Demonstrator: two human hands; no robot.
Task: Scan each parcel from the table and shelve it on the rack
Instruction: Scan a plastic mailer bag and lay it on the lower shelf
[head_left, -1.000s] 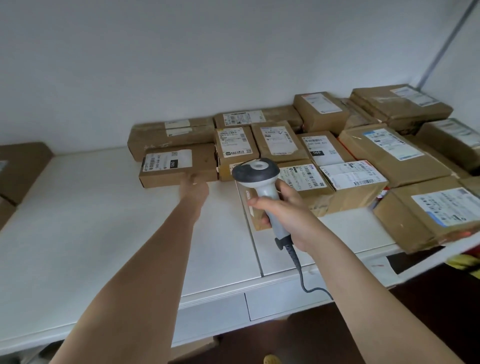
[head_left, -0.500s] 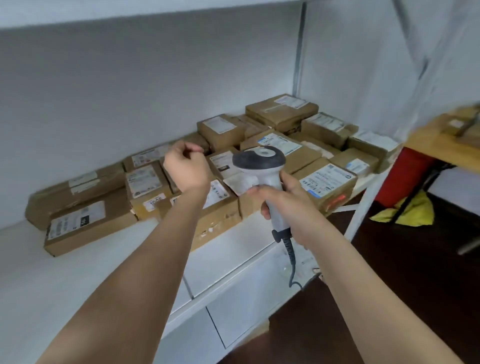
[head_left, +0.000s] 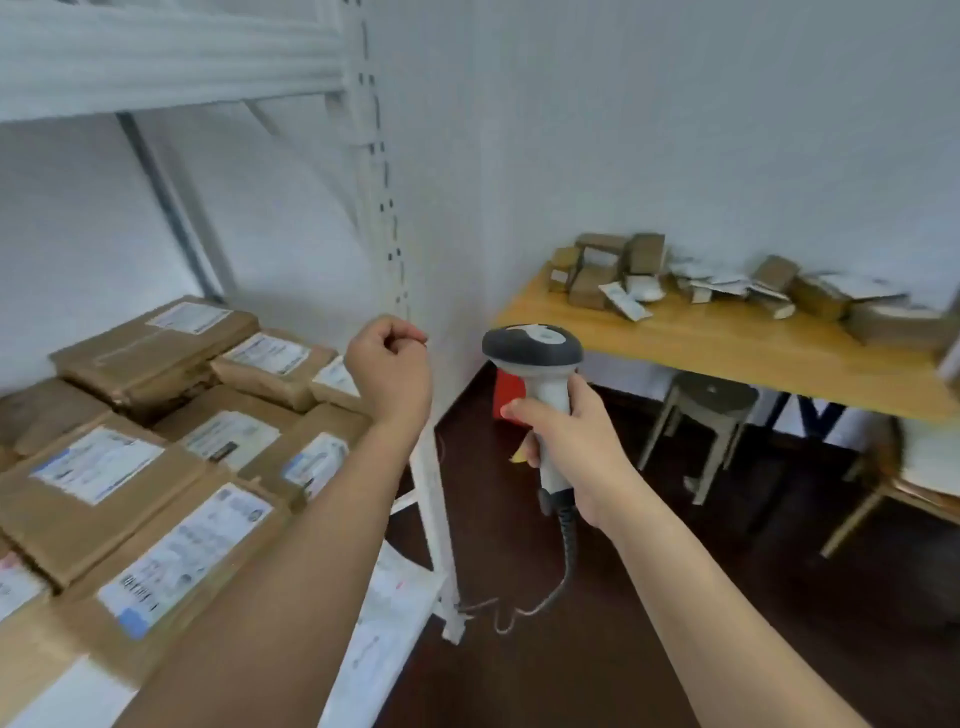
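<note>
- A person's right hand (head_left: 574, 447) grips the pale handle of a barcode scanner (head_left: 537, 384), fingers wrapped round it, the dark grey head upright and tilted away from the camera.
- A coiled cable (head_left: 563, 561) hangs from the base of the handle and trails down to the floor near the foot of the rack post.
- The left hand (head_left: 390, 374) is raised in the air with fingers curled into a loose fist, holding nothing.
- Brown cardboard parcels (head_left: 156, 467) with white printed labels lie packed side by side and partly stacked on the white rack shelf (head_left: 382, 639) at the near left, under the left forearm.
- A white slotted rack post (head_left: 387, 249) stands upright between the two hands, a little further away, with another shelf beam crossing at the upper left.
- Far right, a yellow wooden table (head_left: 727, 338) stands against the wall, well apart from the rack.
- More parcels on the table (head_left: 613, 270) lie in a loose, blurred heap of small brown boxes and white mailers along its far edge.
- A pale round stool (head_left: 701, 415) stands under the table, and part of a light wooden chair (head_left: 914, 483) shows at the right edge.
- A red object (head_left: 506, 387) sits low against the wall behind the scanner; what it is cannot be told.
- The floor (head_left: 571, 675) is dark brown and the walls are plain white.
</note>
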